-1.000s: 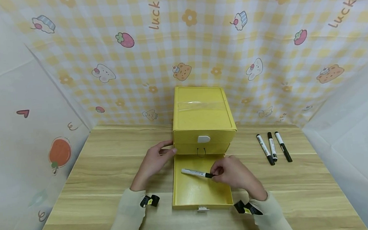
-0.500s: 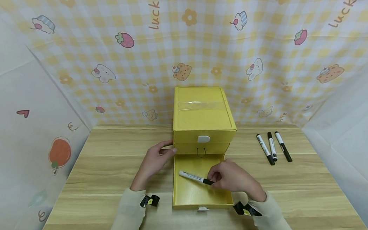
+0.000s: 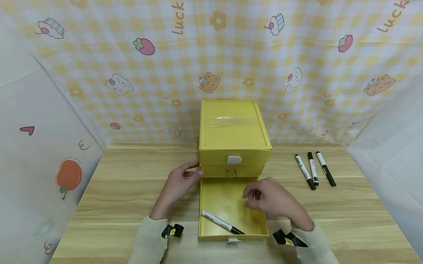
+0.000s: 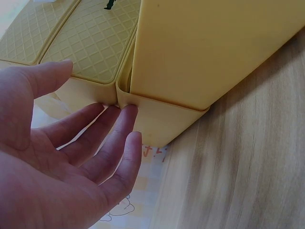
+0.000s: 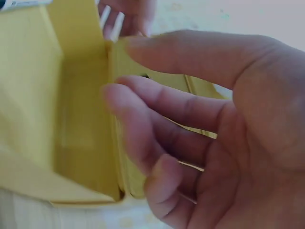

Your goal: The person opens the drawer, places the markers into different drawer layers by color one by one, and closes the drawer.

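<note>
Marker (image 3: 218, 220) lies aslant nr the front of the pulled-out drawer (image 3: 226, 197). R hand (image 3: 269, 197), fingers loosely curled, hovers over it w/ nothing held; L hand (image 3: 178, 183), fingers extended, touches box (image 3: 233, 134) side. 3 more markers (image 3: 312, 168) on table (image 3: 137, 173), R of box.

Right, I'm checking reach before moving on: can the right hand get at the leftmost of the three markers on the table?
Likely yes: the right hand, over the open drawer, holds nothing, and the leftmost marker lies uncovered on the wood-grain tabletop, with nothing seen standing between them.
</note>
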### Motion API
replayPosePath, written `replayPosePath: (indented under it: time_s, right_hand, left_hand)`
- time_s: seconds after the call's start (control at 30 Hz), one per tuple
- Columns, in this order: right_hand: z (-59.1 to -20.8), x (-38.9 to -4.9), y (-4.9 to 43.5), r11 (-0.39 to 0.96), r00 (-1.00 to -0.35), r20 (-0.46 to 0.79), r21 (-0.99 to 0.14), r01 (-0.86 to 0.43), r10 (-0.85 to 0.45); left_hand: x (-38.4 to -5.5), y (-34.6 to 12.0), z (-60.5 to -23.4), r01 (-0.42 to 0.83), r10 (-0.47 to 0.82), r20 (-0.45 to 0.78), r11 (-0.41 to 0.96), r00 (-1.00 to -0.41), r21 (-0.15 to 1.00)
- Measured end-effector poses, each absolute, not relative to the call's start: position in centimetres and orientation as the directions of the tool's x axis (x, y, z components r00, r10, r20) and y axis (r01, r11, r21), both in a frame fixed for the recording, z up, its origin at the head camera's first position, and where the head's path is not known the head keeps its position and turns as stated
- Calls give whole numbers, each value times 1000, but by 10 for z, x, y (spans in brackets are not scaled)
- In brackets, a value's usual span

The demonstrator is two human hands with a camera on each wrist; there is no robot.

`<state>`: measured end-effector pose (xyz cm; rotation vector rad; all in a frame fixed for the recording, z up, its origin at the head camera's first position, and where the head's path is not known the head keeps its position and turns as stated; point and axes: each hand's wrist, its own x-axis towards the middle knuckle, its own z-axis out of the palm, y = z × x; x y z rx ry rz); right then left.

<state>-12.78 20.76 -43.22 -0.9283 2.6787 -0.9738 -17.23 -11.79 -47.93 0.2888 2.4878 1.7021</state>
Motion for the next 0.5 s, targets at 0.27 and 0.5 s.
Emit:
replayPosePath:
  time_s: [0.27, 0.5]
  right_hand:
    - [-424, -137, 247, 646, -898, 165, -643, -412, -409]
    - [-427, -147, 286, 706, -960, 218, -652, -276, -175]
  left_hand:
    - [-172, -118, -480, 94, 221, 16, 346, -975, 933]
    - [-172, -118, -480, 93, 223, 13, 349, -975, 932]
